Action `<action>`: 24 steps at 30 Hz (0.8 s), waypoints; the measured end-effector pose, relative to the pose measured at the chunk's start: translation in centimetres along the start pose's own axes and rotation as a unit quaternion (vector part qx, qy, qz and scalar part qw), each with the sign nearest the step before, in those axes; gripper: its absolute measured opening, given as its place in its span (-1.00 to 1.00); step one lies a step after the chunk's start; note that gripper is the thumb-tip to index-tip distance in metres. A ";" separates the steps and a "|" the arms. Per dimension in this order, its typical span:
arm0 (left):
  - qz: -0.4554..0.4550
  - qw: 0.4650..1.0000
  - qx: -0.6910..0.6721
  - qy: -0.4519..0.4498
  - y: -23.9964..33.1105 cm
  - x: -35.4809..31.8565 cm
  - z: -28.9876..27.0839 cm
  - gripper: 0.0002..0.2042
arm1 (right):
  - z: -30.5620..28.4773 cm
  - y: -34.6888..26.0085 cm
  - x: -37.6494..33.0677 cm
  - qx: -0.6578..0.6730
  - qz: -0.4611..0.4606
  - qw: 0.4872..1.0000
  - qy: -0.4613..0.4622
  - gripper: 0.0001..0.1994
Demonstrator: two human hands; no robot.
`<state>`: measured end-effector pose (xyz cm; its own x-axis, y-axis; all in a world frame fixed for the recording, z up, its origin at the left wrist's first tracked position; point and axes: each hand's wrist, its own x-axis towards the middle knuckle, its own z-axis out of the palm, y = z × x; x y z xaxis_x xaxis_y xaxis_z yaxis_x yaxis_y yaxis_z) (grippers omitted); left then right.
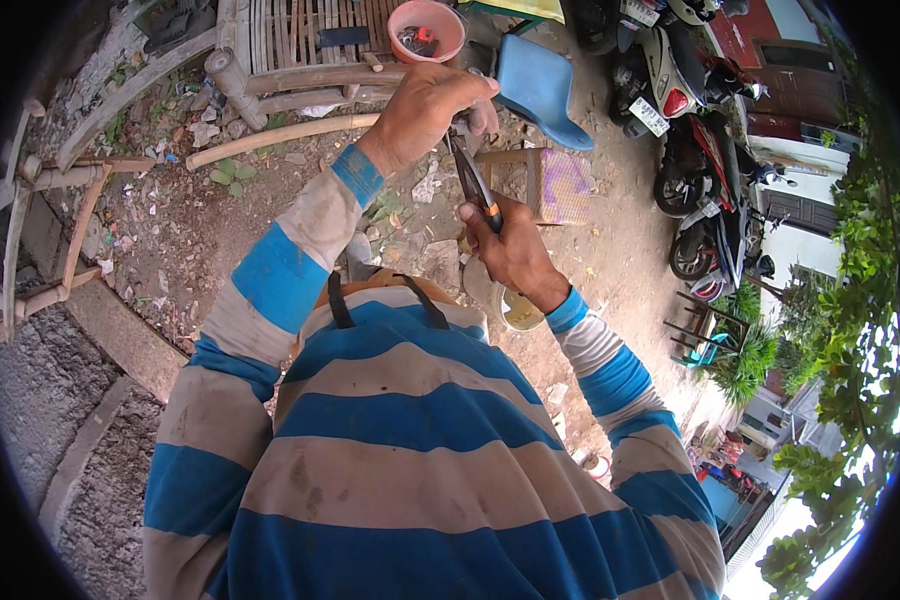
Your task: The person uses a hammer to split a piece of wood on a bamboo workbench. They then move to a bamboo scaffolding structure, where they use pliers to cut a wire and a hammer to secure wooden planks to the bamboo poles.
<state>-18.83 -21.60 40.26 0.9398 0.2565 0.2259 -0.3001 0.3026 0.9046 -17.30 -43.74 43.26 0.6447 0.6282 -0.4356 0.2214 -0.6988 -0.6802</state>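
Note:
My right hand (pixel 515 250) is closed around the handles of a pair of pliers (pixel 483 197) with black and orange grips. The pliers point up and to the left, their jaws just below the fingers of my left hand (pixel 422 108). That left hand is bent over at the wrist with its fingers curled inward and the thumb side uppermost. What sits between its fingertips is too small and too shaded to make out. Both hands are raised in front of my body, above the dirt ground.
A pink bucket (pixel 448 20) with tools inside stands by a slatted bamboo bench (pixel 280 35). Near my hands are a blue plastic seat (pixel 540 85), a stool with a patterned side (pixel 564 187) and a bamboo pole (pixel 270 137). Parked motorbikes (pixel 705 175) line the right.

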 end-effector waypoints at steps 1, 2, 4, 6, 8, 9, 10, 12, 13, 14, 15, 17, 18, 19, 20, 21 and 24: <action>-0.004 1.000 -0.005 0.008 0.2 0.0 -0.1 -0.56 | 0.6 0.8 0.5 0.012 -0.008 1.000 0.008 -0.67; -0.002 1.000 -0.017 -0.006 0.4 -0.1 -0.3 -0.57 | 1.2 1.3 0.9 0.038 -0.024 0.999 0.014 -0.68; -0.002 1.000 -0.004 -0.002 0.8 -0.2 -0.7 -0.57 | 1.7 1.7 1.4 0.029 -0.032 0.999 0.015 -0.67; 0.008 1.000 0.014 -0.001 1.0 -0.3 -1.2 -0.56 | 2.5 1.8 1.9 0.022 -0.043 0.999 0.016 -0.67; 0.007 1.000 0.004 0.010 1.2 -0.4 -1.4 -0.56 | 3.6 1.8 2.6 0.057 -0.071 0.995 0.032 -0.65; 0.006 1.000 0.000 0.016 1.2 -0.5 -1.4 -0.55 | 4.0 1.9 2.7 0.075 -0.085 0.993 0.040 -0.63; 0.012 1.000 0.008 0.019 1.2 -0.3 -1.6 -0.55 | 4.1 1.9 3.1 0.076 -0.091 0.992 0.040 -0.63; 0.024 0.999 0.026 0.025 1.2 -0.3 -1.8 -0.55 | 4.4 2.1 3.8 0.079 -0.103 0.991 0.041 -0.63; 0.021 0.999 0.025 0.031 1.1 -0.1 -2.0 -0.55 | 4.3 2.1 4.3 0.081 -0.104 0.991 0.038 -0.65; 0.020 0.999 0.019 0.036 1.0 -0.2 -2.0 -0.56 | 4.3 2.2 4.4 0.079 -0.102 0.991 0.037 -0.67; 0.018 0.999 0.013 0.040 0.9 -0.2 -2.0 -0.56 | 4.4 2.5 4.5 0.077 -0.100 0.991 0.036 -0.69; 0.037 0.997 -0.034 0.065 0.4 -0.1 -1.8 -0.61 | 4.4 3.2 4.9 0.074 -0.105 0.991 0.025 -0.69; 0.035 0.996 -0.033 0.072 0.3 -0.3 -1.7 -0.61 | 4.1 3.0 4.7 0.067 -0.107 0.992 0.019 -0.68; 0.033 0.996 -0.036 0.073 0.5 -0.4 -1.3 -0.62 | 3.5 2.9 4.2 0.059 -0.106 0.992 0.018 -0.68; 0.030 0.997 -0.040 0.064 0.7 -0.6 -1.1 -0.62 | 3.0 2.8 3.4 0.019 -0.083 0.996 0.011 -0.65; 0.026 0.997 -0.044 0.052 0.8 -0.9 -0.8 -0.61 | 2.5 2.5 2.4 0.013 -0.067 0.998 -0.001 -0.63; 0.027 0.997 -0.015 0.069 1.4 -2.3 0.7 -0.60 | 0.7 -0.9 -1.7 -0.034 -0.035 0.999 -0.019 -0.58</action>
<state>-21.26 -22.37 41.23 0.8915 0.3957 0.2207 -0.3565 0.3118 0.8807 -19.12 -43.95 44.22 0.5982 0.6879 -0.4110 0.3156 -0.6737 -0.6682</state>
